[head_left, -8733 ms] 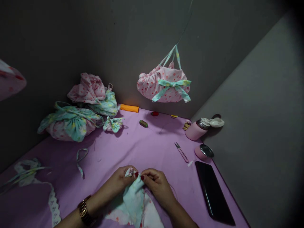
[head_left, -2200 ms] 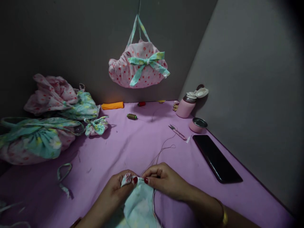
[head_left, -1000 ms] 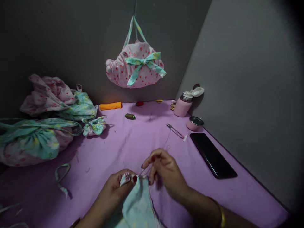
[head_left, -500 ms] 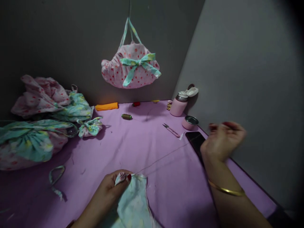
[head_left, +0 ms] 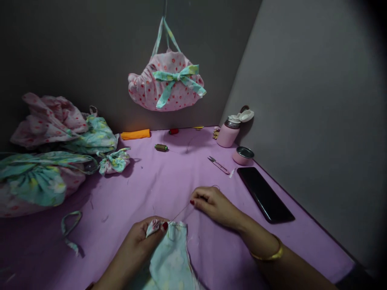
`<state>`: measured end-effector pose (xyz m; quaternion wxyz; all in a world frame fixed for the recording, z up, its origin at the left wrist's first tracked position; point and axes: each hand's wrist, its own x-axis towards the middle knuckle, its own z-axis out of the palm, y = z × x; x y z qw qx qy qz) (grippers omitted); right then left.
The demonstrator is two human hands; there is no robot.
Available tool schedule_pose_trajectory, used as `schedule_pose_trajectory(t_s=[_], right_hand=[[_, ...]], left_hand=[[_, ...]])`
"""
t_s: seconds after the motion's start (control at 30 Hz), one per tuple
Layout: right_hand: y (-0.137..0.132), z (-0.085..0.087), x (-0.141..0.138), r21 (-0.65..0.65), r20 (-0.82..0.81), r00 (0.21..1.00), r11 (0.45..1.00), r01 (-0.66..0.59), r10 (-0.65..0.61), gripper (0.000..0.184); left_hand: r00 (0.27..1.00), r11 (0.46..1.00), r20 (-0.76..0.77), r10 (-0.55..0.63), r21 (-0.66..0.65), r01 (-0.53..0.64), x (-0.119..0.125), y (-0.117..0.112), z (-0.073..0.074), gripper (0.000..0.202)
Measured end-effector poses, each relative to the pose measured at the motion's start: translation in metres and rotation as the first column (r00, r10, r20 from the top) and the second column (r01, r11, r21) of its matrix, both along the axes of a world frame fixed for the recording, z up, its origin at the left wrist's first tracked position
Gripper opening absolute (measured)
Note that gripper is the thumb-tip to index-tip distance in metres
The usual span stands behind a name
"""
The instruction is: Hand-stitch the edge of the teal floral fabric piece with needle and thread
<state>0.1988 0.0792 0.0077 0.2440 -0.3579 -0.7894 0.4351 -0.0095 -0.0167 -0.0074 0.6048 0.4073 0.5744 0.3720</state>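
Observation:
My left hand [head_left: 145, 237] pinches a gathered corner of mint and pink floral fabric [head_left: 169, 259] that lies on the purple cloth [head_left: 169, 181] near the front edge. A thin thread [head_left: 179, 212] runs from that corner up to my right hand [head_left: 213, 203], whose fingers are pinched together on it a short way to the right. I cannot see a needle. A gold bangle shows on my right wrist.
A pink dotted bag with a mint bow [head_left: 167, 84] hangs from the wall. Fabric bundles [head_left: 57, 153] lie at the left. Thread snips [head_left: 218, 165], a black phone [head_left: 264, 194], a pink flask [head_left: 229, 132], its cup [head_left: 243, 155], a spool [head_left: 161, 147] and an orange roll [head_left: 135, 134] lie further back.
My right hand swung far out to the right, drawing the thread long, and has now come back close to the fabric. My left hand kept its pinch on the corner.

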Motion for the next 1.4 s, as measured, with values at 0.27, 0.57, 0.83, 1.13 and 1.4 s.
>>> schedule_pose_trajectory(t_s=[0.27,0.57,0.83,1.13,1.4], right_hand=[[0.026,-0.002,0.023,0.19,-0.136,0.835,0.813,0.551,-0.534,0.017],[-0.023,-0.001,-0.018,-0.293,-0.059,0.998,0.956,0.019,-0.038,0.017],[-0.028,-0.006,-0.024,-0.205,0.027,1.0,0.979,-0.003,0.009,0.009],[-0.038,0.003,-0.019,0.003,0.027,1.0,1.0,0.004,-0.004,0.015],[-0.042,-0.004,-0.021,0.019,0.018,0.998,0.998,-0.058,0.058,0.021]], left_hand=[[1.0,1.0,-0.015,-0.024,0.008,0.024,-0.002,-0.001,-0.005,0.039],[1.0,1.0,0.02,-0.005,0.012,0.004,-0.001,-0.001,-0.008,0.038],[0.999,1.0,-0.043,0.013,-0.02,-0.014,-0.002,0.001,-0.009,0.041],[1.0,1.0,-0.024,0.008,-0.017,-0.008,-0.003,0.002,-0.008,0.04],[0.997,0.998,0.059,0.043,-0.042,-0.041,-0.001,0.001,-0.003,0.035]])
